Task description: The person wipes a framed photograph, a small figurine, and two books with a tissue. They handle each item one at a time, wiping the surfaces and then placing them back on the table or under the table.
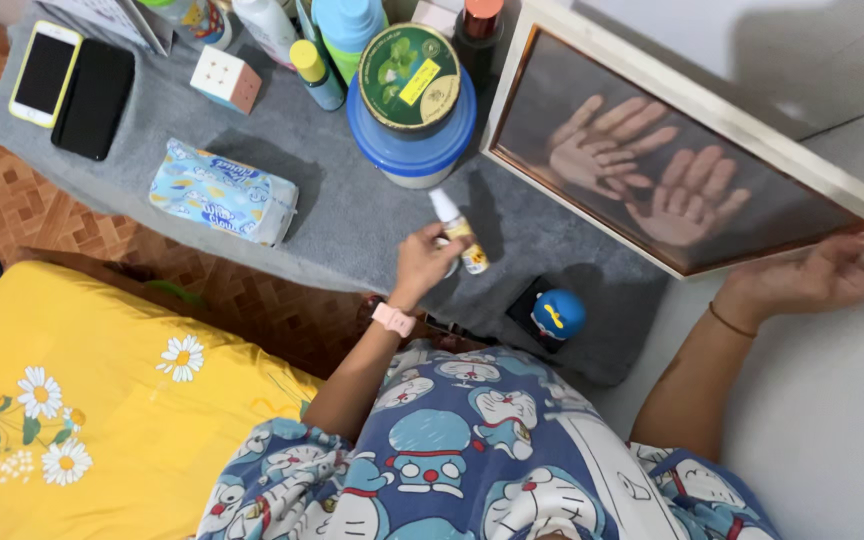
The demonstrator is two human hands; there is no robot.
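So the biggest thing here is the grey table (pixel 352 215), and it's carrying pretty much everything. Leaning against the wall at its right end is a framed picture (pixel 672 160) with hand prints in it, tilted, and the right hand (pixel 812 275) is resting flat against the frame's lower right corner, fingers spread apart and not gripping anything as far as I can see.

Next down in size: a soft pack of tissues (pixel 224 193) in blue patterned wrap is lying on its side near the front edge, shut. Behind it a round blue tub (pixel 410 140) with a white base is sitting closed, and a green round tin (pixel 410 75) is stacked right on top of its lid, also closed, so no telling what's in either.

Along the back edge a bunch of bottles (pixel 297 35) are standing upright with caps on; contents are hidden. Two phones (pixel 72 80) are lying side by side at the far left, with a puzzle cube (pixel 225 78) near them.

A small blue round figure (pixel 557 313) is sitting at the front edge.

Smallest: the little spray bottle (pixel 460 232), white cap, yellowish label. The left hand (pixel 422 262) is closing around its lower part, fingers clamped on it, just in front of the blue tub. It's tilted, probably lifted off the table, but hard to say.
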